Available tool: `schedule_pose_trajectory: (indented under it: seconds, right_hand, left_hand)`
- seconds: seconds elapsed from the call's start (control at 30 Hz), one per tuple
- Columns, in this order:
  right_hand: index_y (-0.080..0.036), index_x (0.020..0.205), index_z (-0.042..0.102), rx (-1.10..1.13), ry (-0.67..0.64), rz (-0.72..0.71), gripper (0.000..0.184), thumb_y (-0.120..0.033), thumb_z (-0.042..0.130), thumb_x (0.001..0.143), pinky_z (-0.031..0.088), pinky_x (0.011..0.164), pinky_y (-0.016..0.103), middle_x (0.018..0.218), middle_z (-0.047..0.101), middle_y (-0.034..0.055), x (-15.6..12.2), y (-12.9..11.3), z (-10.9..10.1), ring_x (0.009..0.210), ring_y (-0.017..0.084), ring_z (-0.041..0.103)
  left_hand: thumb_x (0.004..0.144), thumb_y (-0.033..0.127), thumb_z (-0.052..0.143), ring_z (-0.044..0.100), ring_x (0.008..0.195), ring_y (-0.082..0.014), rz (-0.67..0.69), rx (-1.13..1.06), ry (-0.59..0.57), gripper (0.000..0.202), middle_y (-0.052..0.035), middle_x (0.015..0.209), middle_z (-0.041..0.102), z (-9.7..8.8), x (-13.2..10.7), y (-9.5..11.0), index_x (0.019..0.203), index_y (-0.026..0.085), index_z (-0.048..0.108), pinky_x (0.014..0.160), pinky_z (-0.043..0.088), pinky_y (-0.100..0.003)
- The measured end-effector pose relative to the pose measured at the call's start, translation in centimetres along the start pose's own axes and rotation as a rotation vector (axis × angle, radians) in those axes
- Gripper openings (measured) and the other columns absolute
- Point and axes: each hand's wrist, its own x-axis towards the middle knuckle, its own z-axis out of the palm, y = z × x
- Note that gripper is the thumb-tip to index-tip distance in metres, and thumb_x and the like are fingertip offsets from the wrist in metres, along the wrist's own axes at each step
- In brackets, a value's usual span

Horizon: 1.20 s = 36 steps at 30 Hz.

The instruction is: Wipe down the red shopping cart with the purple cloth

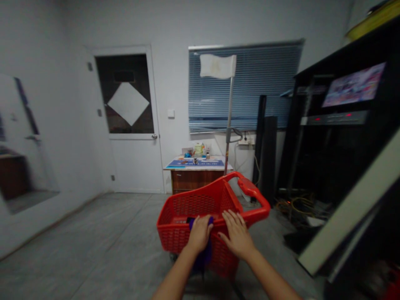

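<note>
A red plastic shopping cart (184, 216) with a mesh body stands in front of me, its long handle (254, 196) pointing to the right. My left hand (200, 234) closes on a purple cloth (203, 255) that hangs over the cart's near rim. My right hand (236, 234) lies on that rim with its fingers spread and holds nothing. A dark object (190, 219) sits inside the cart, partly hidden by the cloth and my left hand.
A black rack with a lit screen (354, 84) fills the right side, with tangled cables (296, 206) on the floor beside it. Behind the cart stand a wooden desk (193, 180) with small items, a pole with a white flag (218, 66), and black speakers (265, 158).
</note>
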Motion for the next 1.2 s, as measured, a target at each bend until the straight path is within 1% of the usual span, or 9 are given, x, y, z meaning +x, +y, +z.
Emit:
schedule_pose_trajectory:
  seconds: [0.13,0.2,0.33,0.43,0.57,0.73,0.93,1.03,1.2]
  right_hand:
    - [-0.016,0.143,0.040,-0.006,0.010,0.002,0.069,-0.062,0.036,0.092,0.014,0.115,0.045,0.147,0.042,0.0090,0.0,-0.1,-0.1,0.138,0.026,0.029]
    - [-0.017,0.143,0.039,-0.015,0.019,-0.003,0.067,-0.061,0.036,0.092,0.014,0.115,0.045,0.146,0.043,0.0086,0.0,-0.1,-0.1,0.138,0.026,0.030]
    - [-0.018,0.144,0.038,-0.022,0.024,-0.018,0.067,-0.060,0.037,0.092,0.015,0.115,0.046,0.146,0.044,0.0084,-0.1,0.2,-0.1,0.137,0.026,0.030]
    - [-0.018,0.145,0.037,-0.022,0.010,-0.017,0.068,-0.061,0.038,0.091,0.016,0.115,0.047,0.146,0.043,0.0087,0.0,0.2,-0.1,0.138,0.027,0.029]
    - [-0.017,0.145,0.037,-0.005,-0.007,-0.006,0.072,-0.063,0.038,0.090,0.015,0.115,0.047,0.147,0.042,0.0093,0.2,-0.1,0.1,0.139,0.027,0.028]
    - [-0.015,0.142,0.040,0.005,-0.004,0.002,0.069,-0.062,0.037,0.091,0.014,0.116,0.046,0.147,0.042,0.0097,0.3,-0.5,-0.1,0.138,0.026,0.029]
    - [-0.016,0.142,0.040,-0.023,0.014,-0.001,0.061,-0.053,0.037,0.094,0.017,0.116,0.044,0.148,0.041,0.0070,0.2,-0.4,-0.4,0.139,0.024,0.029]
    - [-0.014,0.143,0.040,-0.045,0.059,0.029,0.061,-0.051,0.036,0.095,0.017,0.116,0.044,0.149,0.039,0.0082,-0.1,-0.1,-0.5,0.140,0.024,0.027]
    - [-0.016,0.141,0.043,-0.053,0.121,0.107,0.060,-0.052,0.038,0.093,0.014,0.116,0.048,0.146,0.043,0.0092,-0.4,0.3,-0.7,0.141,0.028,0.024]
  left_hand:
    - [0.096,0.023,0.041,0.056,0.121,-0.0209,0.013,-0.033,-0.053,0.036,-0.0111,0.131,0.060,0.6,1.6,2.1,0.131,0.018,0.049,0.110,0.036,-0.048]
    - [0.095,0.023,0.043,0.056,0.120,-0.0212,0.005,-0.026,-0.057,0.037,-0.0115,0.131,0.060,0.8,1.9,2.6,0.131,0.017,0.049,0.110,0.036,-0.046]
    - [0.095,0.023,0.044,0.056,0.119,-0.0218,0.008,0.027,-0.005,0.036,-0.0106,0.129,0.062,0.6,0.8,1.2,0.130,0.018,0.049,0.109,0.037,-0.047]
    - [0.094,0.022,0.043,0.059,0.116,-0.0224,-0.044,0.064,0.023,0.034,-0.0101,0.125,0.064,0.0,-0.1,-0.1,0.128,0.019,0.051,0.109,0.036,-0.049]
    - [0.095,0.021,0.041,0.059,0.115,-0.0227,-0.100,0.049,0.003,0.033,-0.0109,0.123,0.065,-0.2,0.4,0.6,0.125,0.017,0.054,0.108,0.037,-0.046]
    - [0.095,0.025,0.042,0.057,0.116,-0.0233,-0.033,0.009,-0.002,0.035,-0.0105,0.125,0.063,0.7,1.5,2.1,0.129,0.018,0.051,0.105,0.039,-0.045]
    - [0.095,0.026,0.044,0.057,0.116,-0.0226,-0.026,0.015,0.032,0.035,-0.0081,0.127,0.063,0.5,0.3,0.0,0.129,0.021,0.051,0.106,0.038,-0.044]
    - [0.095,0.025,0.045,0.056,0.117,-0.0218,-0.041,0.035,0.035,0.035,-0.0079,0.127,0.063,0.2,-0.3,-0.9,0.129,0.022,0.051,0.108,0.037,-0.044]
    - [0.095,0.024,0.045,0.058,0.115,-0.0237,-0.089,0.049,0.023,0.033,-0.0101,0.124,0.064,-0.1,0.1,-0.3,0.126,0.018,0.053,0.105,0.039,-0.043]
